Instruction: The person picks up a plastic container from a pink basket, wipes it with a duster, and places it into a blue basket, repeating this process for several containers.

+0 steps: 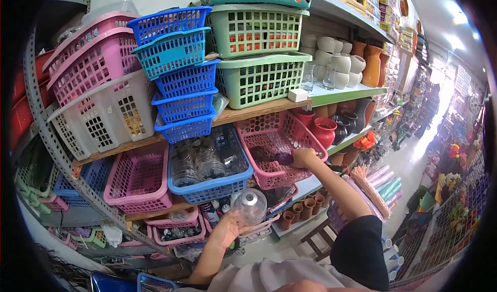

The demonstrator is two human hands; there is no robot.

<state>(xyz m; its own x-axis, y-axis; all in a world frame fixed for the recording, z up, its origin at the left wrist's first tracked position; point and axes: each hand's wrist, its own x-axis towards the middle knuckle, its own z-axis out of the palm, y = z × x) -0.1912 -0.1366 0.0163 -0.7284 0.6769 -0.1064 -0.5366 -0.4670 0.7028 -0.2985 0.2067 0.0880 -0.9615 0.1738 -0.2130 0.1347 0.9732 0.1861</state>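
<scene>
My left hand (229,229) holds a clear round container (249,205) with a silvery knob in its middle, in front of the shelf. Its fingers are closed about the container's lower left edge. My right hand (304,158) reaches over the front right side of a pink basket (279,180), closed on a dark purple, brush-like thing (282,158). The far end of that thing lies dark and blurred inside the basket. Left of it, a blue basket (209,193) holds several clear round containers (207,163) in stacks.
Another pink basket (137,199) stands farther left. Above, green baskets (264,59) and stacked blue baskets (184,121) sit on a wooden shelf (248,117). Red pots (324,130) and white pots (340,63) fill shelves at right. A metal upright (70,157) rises at left.
</scene>
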